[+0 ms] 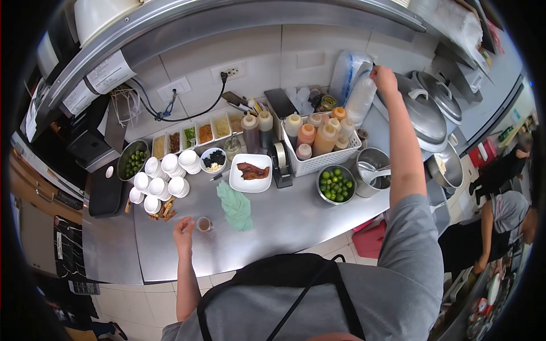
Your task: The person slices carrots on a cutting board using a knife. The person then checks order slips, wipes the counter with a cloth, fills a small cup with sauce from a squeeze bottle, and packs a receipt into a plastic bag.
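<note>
My right hand (385,79) is closed at the top of a clear plastic sleeve (361,99) at the back of the counter, its fingers pressed together on the plastic. Near the front edge, my left hand (183,226) is beside a small clear cup of brown liquid (204,224); its fingers are curved and small in view, and whether they hold anything is unclear. A green cloth (234,207) lies right of the cup. Behind the cloth stands a white square dish (250,173) with browned meat strips.
Stacked white cups (160,187) and a bowl of limes (133,163) are at left. A basket of sauce bottles (324,162), another lime bowl (336,184) and a metal pot (373,170) stand right of centre. Large lids (421,113) lie beyond my right arm. Co-workers (495,227) are at right.
</note>
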`<state>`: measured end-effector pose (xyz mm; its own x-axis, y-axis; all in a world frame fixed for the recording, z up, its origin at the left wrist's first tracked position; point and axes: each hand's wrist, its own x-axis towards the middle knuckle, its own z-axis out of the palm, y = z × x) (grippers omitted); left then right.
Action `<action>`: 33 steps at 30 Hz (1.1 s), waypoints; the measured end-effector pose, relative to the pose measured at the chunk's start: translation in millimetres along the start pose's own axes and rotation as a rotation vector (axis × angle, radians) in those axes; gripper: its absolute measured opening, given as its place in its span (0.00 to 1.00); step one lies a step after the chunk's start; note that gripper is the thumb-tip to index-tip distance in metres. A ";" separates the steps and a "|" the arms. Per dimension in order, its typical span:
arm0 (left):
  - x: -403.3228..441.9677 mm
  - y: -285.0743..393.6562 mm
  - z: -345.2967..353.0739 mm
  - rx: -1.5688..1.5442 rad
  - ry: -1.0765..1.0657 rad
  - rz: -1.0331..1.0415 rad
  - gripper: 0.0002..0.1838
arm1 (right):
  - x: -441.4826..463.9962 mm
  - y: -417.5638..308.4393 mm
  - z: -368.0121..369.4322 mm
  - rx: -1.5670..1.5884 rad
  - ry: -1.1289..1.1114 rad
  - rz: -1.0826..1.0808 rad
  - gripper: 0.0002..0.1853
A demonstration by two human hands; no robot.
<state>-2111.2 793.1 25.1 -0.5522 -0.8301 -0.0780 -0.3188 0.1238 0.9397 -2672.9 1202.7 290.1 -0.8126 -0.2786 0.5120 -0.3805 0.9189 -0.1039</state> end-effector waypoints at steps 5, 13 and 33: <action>1.0 26.5 3.0 0.000 -0.032 0.081 0.12 | -2.1 -9.5 5.9 -0.118 0.110 0.014 0.06; 5.7 28.4 -14.2 0.062 -0.010 0.252 0.10 | 5.8 -12.6 7.9 -0.140 0.189 0.062 0.09; 4.9 61.7 -10.6 0.155 0.016 0.487 0.14 | -10.9 -142.2 -45.4 0.627 0.681 -0.335 0.13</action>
<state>-2125.5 790.8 86.2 -0.6536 -0.6639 0.3633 -0.1383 0.5767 0.8052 -2589.8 1087.7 338.0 -0.2669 -0.0963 0.9589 -0.8700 0.4521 -0.1968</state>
